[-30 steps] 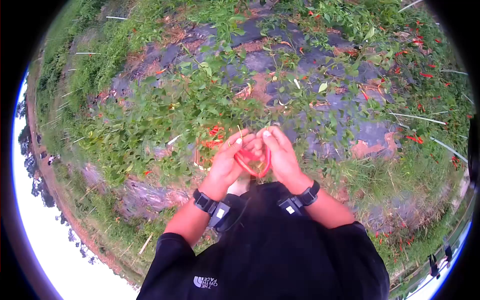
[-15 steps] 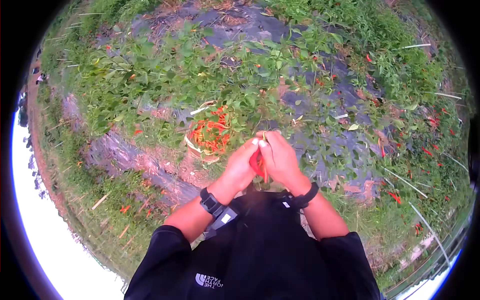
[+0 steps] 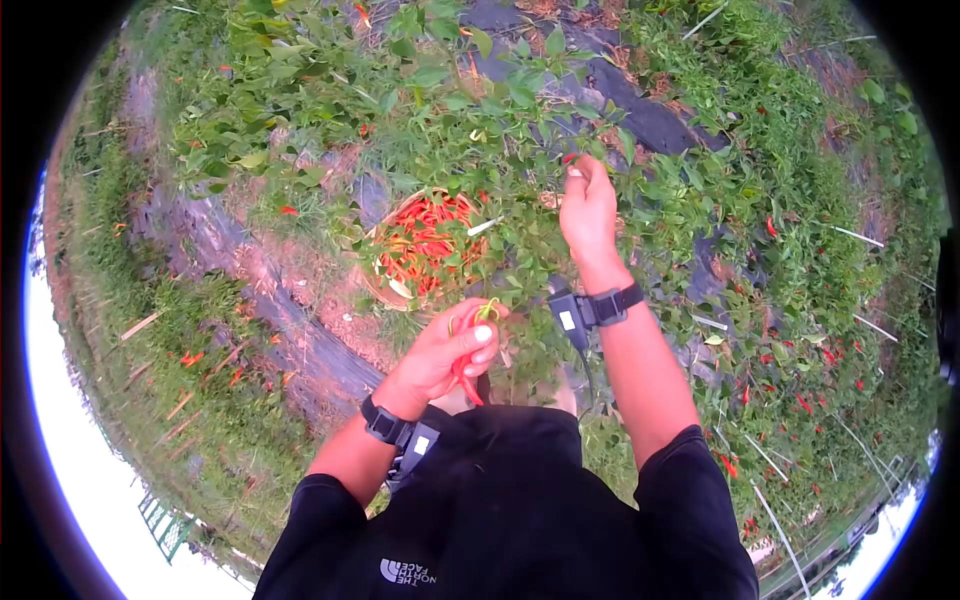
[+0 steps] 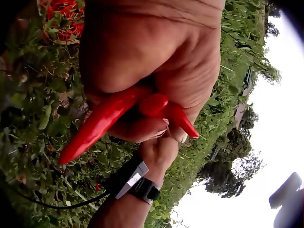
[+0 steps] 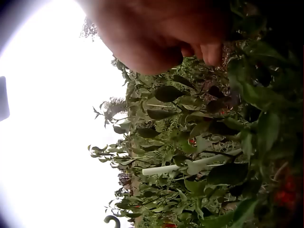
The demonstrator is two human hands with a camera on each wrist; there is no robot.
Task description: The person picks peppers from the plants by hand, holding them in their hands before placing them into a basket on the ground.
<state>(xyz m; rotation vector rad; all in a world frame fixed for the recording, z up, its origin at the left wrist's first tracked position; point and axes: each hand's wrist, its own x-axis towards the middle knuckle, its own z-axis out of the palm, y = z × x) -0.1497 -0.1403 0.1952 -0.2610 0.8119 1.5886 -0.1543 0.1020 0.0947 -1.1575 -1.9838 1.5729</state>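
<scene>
My left hand [image 3: 432,352], low in front of the body, grips several red chili peppers [image 4: 99,122]. Their green stems [image 3: 487,312] stick up beside the thumb, and the red tips hang out below the palm. Further forward and to the right, my right hand [image 3: 588,215] is stretched out among the pepper plants, fingertips and thumb together at a small red chili pepper [image 3: 571,158]. Most of that pepper is hidden by leaves and fingers. In the right wrist view the fingers [image 5: 212,53] curl in, with their tips partly out of sight.
A round basket [image 3: 388,297] heaped with red chili peppers stands on the ground beyond the left hand. Leafy pepper plants [image 3: 430,85] surround it. White stakes [image 3: 484,227] poke out of the rows, and dark plastic sheeting [image 3: 655,115] covers parts of the soil.
Earlier both hands were together over the red chili peppers. Since then the right hand has parted and reached forward into the plants; the left keeps the peppers. The head view has shifted.
</scene>
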